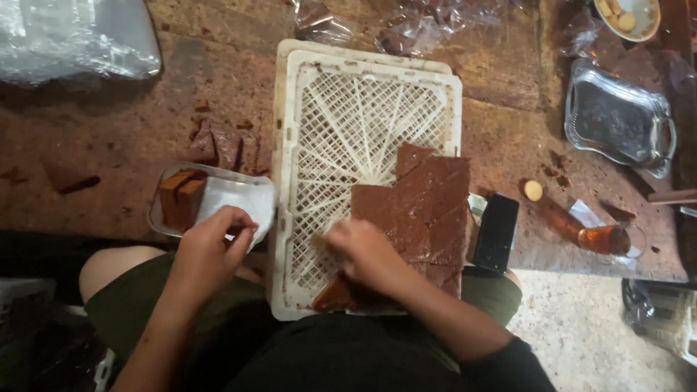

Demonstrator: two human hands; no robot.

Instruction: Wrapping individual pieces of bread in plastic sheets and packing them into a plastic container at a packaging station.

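A person sits at a worn brown table (109, 131) with a white plastic crate (367, 94) in front of them. On the near right part of the crate lie flat brown slabs (428, 203), cut into squares and packed close together.

The right hand (367, 254) rests on the near edge of the slabs with the fingers curled down. I cannot tell if it pinches a piece or only presses on it. The left hand (210, 250) is to the left, fingers bent and pinching the edge of a thin white wrapper (239, 196) that lies in a clear tray (156, 218). Two brown blocks (181, 196) already sit in that tray.

The slabs look soft and a bit sticky, like fudge. They seem dense, so a piece may feel heavy for how big it is. They could crack or crumble, since crumbs lie on the table. I think it is best to hold a piece by two cut sides, gently.

A glass of tea (606, 238) and a silver tray (617, 120) stand far right.
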